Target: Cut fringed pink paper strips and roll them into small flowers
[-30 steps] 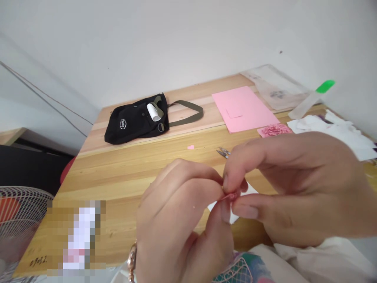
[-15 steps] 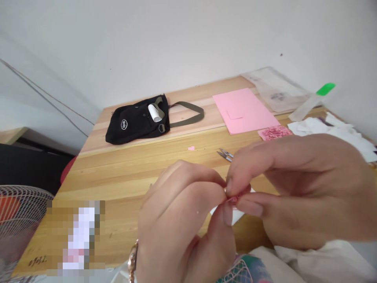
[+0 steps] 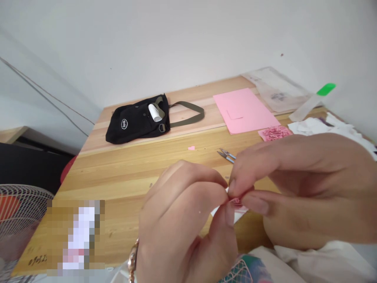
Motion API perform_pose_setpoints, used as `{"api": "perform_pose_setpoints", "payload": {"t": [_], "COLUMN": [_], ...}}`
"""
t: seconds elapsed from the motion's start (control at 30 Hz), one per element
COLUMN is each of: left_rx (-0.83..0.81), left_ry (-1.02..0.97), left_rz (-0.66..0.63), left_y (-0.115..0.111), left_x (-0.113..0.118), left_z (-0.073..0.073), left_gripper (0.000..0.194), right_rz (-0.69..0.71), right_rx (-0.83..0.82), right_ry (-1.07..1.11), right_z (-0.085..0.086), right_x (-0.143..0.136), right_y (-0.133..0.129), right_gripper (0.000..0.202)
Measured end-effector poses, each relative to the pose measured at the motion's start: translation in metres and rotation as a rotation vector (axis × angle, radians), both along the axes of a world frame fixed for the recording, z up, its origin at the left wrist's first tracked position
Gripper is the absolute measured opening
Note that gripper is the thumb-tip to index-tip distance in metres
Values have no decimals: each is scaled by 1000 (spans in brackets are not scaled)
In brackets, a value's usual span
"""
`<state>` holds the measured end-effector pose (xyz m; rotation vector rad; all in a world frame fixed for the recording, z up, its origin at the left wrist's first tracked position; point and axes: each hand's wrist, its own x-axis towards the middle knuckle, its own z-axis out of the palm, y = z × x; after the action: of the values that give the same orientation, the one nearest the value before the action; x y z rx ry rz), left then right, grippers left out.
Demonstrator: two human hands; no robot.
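Note:
Both hands meet low in the view, right of the middle. Thumb and forefinger of my left hand (image 3: pixel 188 216) pinch a small piece of gathered pink material (image 3: pixel 238 202), mostly covered by fingers. From the other side my right hand (image 3: pixel 300 188) pinches the same piece, its fingertips almost touching the left ones. Under the fingers a white slip (image 3: pixel 240 216) shows, its full shape hidden. Just beyond the right forefinger lie small thread snips (image 3: pixel 226 155), blades to the left and handles partly covered by the hand.
The wooden table (image 3: pixel 118 177) bears a black bag (image 3: pixel 132 125), pink sheets (image 3: pixel 246 110), a crumpled pink bundle (image 3: pixel 275 133), white scraps (image 3: pixel 312 126), a green-ended translucent strip (image 3: pixel 326 89) and a clear plastic sleeve (image 3: pixel 277 86). A fan (image 3: pixel 23 212) stands at the left.
My right hand has shifted very slightly to the right, and a bit more of the pink piece shows between the fingertips. Both pinches stay closed.

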<state>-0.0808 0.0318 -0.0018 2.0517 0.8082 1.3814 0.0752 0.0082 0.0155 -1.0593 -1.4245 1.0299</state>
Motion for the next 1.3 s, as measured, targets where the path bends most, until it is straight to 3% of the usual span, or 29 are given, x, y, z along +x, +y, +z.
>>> {"api": "perform_pose_setpoints", "payload": {"t": [0.07,0.1,0.13,0.2,0.27,0.33,0.4,0.6,0.83,1.0,1.1,1.3], "left_rx": [11,25,36,44,29,19,17,37,74,115,140,104], "left_ry": [77,192,251,295,230,25,-36,-9,29,121,200,132], "left_rz": [-57,-222,-302,-340,-245,-78,-45,-57,-48,-159,-260,-177], "left_y": [7,11,14,16,12,5,-1,-2,-2,6,12,9], "left_x": [-7,-10,-14,-16,-12,-5,2,3,3,-5,-12,-11], "left_z": [6,9,11,12,9,3,-2,-3,-7,2,9,4], "left_gripper": [12,9,11,12,7,15,22,22,12,17,16,13], "right_rz": [11,19,26,20,11,-6,-4,21,40,69,66,107], "right_rx": [-13,-23,-35,-45,-30,2,8,-59,-1,-36,30,52], "right_ry": [19,30,37,30,1,-31,-48,-20,-35,-72,-47,-55], "right_z": [1,1,1,1,0,-2,-2,0,1,-2,-7,-10], "right_x": [-1,-1,-1,-1,-1,0,1,2,3,4,4,6], "right_y": [0,0,1,2,2,1,0,0,2,1,0,2], "right_gripper": [8,8,7,7,7,6,6,4,9,10,11,11]}}
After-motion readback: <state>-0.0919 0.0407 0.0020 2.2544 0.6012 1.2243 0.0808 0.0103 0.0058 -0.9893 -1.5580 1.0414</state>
